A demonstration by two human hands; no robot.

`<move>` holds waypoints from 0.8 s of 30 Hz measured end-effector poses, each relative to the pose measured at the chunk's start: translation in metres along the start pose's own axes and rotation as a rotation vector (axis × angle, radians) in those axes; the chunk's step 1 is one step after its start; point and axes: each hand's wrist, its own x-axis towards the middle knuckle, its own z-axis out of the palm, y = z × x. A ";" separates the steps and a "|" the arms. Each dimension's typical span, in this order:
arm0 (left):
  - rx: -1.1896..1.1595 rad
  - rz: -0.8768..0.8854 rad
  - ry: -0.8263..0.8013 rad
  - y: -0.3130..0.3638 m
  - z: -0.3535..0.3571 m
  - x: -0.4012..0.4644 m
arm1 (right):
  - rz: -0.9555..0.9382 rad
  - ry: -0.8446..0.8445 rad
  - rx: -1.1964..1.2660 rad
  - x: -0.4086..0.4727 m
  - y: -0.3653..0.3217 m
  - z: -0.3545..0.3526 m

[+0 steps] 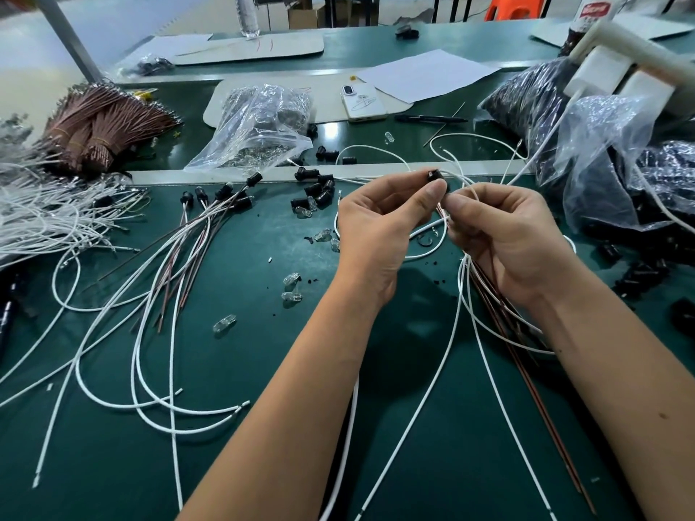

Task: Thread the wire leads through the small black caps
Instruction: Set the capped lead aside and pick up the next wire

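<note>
Above the green bench, left hand pinching a black cap, right hand gripping wire leads (white and brown)

A white phone lies on a pale mat at the back of the green bench, with a black pen just to its right. A sheet of paper rests beyond them. Small clear bulbs are scattered on the bench. A water bottle stands far back, and an orange stool shows behind the bench.
</note>
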 end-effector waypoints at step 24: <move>-0.025 -0.078 0.054 0.001 0.000 0.002 | 0.058 -0.033 -0.012 0.000 -0.003 -0.003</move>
